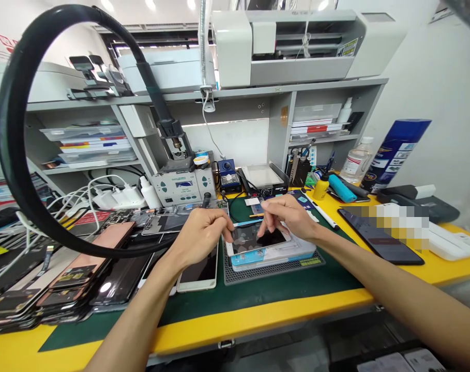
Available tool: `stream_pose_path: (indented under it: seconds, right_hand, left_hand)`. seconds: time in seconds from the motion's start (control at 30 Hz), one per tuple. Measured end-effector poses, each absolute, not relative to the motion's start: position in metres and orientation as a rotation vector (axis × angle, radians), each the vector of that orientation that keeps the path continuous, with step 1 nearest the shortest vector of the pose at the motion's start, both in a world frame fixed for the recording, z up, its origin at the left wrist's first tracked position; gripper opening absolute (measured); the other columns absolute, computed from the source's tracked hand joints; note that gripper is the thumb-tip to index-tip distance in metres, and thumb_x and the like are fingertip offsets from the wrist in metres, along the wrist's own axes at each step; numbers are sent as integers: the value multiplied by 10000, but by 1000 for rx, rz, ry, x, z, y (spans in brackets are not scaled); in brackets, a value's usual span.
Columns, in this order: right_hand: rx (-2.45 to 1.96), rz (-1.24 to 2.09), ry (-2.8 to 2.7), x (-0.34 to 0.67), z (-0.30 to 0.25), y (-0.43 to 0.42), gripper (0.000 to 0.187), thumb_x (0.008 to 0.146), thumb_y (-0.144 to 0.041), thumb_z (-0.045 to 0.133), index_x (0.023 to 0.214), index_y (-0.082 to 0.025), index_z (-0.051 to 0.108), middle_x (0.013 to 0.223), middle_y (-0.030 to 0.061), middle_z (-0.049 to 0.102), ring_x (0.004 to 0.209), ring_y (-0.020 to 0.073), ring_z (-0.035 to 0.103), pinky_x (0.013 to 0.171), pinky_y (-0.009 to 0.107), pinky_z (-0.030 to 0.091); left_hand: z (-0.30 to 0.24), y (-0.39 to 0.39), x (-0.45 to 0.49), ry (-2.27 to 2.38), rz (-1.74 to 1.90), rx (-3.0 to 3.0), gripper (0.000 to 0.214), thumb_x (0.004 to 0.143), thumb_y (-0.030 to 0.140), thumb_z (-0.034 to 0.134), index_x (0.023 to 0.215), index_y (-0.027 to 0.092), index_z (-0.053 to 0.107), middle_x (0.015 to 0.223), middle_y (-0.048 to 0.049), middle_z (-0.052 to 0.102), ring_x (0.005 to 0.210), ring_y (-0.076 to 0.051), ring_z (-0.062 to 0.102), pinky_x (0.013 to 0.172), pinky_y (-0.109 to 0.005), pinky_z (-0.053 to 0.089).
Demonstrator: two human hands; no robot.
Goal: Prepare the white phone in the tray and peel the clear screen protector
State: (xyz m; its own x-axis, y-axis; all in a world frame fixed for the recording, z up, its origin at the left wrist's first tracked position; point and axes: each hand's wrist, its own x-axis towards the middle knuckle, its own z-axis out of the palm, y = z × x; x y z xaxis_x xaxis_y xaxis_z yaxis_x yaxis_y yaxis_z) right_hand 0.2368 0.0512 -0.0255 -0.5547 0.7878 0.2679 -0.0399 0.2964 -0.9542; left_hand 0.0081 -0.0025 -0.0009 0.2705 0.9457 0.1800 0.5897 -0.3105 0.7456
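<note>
A white-framed phone [244, 243] with a dark screen lies on a blue-and-white flat box [273, 257]. My left hand [207, 231] is closed at the phone's left end, thumb and fingers pressed together by its edge. Over the right part of the screen is my right hand [289, 216], its fingers curled and one fingertip pointing down at the glass. Whether anything small sits between those fingers is hidden. A thin orange stick [255, 216] shows just behind the phone, near the right fingertips. Under the box is a grey perforated mat [235, 276].
Stacked phone parts [75, 274] and another white phone [198, 274] lie at left. A black hose [10, 129] arches over them from a hot-air station [180, 188]. A tablet [382, 237], yellow bottle [320, 187] and white pen [322, 212] lie at right.
</note>
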Motion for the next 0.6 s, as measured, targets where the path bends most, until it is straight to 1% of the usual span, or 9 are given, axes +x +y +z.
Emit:
stream_pose_path:
  seconds: [0.07, 0.1, 0.27, 0.43, 0.53, 0.6]
  right_hand:
    - [-642, 1352, -1849, 236, -27, 50, 521, 912, -468, 575, 519, -129, 599, 458, 61, 573, 655, 262, 762, 353, 180, 286]
    - [-638, 1353, -1867, 236, -28, 50, 524, 922, -469, 570, 528, -126, 607, 471, 62, 584, 667, 261, 764, 366, 180, 307]
    - [-720, 1345, -1876, 238, -28, 53, 514, 950, -443, 543, 542, -136, 602, 485, 51, 618, 597, 235, 752, 429, 204, 388]
    - [-777, 1281, -1901, 242, -31, 59, 511, 964, -403, 505, 528, -155, 602, 468, 40, 618, 575, 217, 737, 540, 242, 460]
    - [-833, 1179, -1948, 243, -29, 60, 520, 968, -388, 480, 519, -164, 614, 492, 52, 652, 567, 196, 714, 591, 260, 477]
    - [-877, 1089, -1992, 244, -24, 59, 527, 970, -369, 464, 502, -172, 605, 483, 51, 657, 551, 181, 694, 593, 256, 466]
  left_hand:
    - [0, -2, 8, 1387, 883, 2000, 301, 812, 184, 418, 711, 166, 701, 669, -3, 749, 524, -140, 529, 553, -253, 401]
    - [0, -2, 8, 1392, 893, 2001, 301, 814, 185, 418, 712, 167, 701, 670, 0, 750, 532, -141, 536, 559, -253, 406]
    - [-1, -1, 9, 1410, 899, 2009, 296, 818, 184, 418, 718, 173, 697, 671, 18, 750, 486, -123, 483, 522, -250, 376]
    - [-2, -1, 10, 1402, 924, 1986, 292, 807, 186, 415, 706, 173, 689, 664, 15, 748, 486, -124, 478, 509, -248, 367]
    - [-2, -2, 10, 1401, 925, 1987, 302, 809, 194, 407, 700, 170, 687, 670, 11, 749, 465, -119, 462, 491, -251, 352]
    - [-3, -2, 10, 1400, 921, 1996, 307, 814, 197, 402, 699, 169, 685, 668, 8, 747, 466, -120, 464, 492, -254, 351]
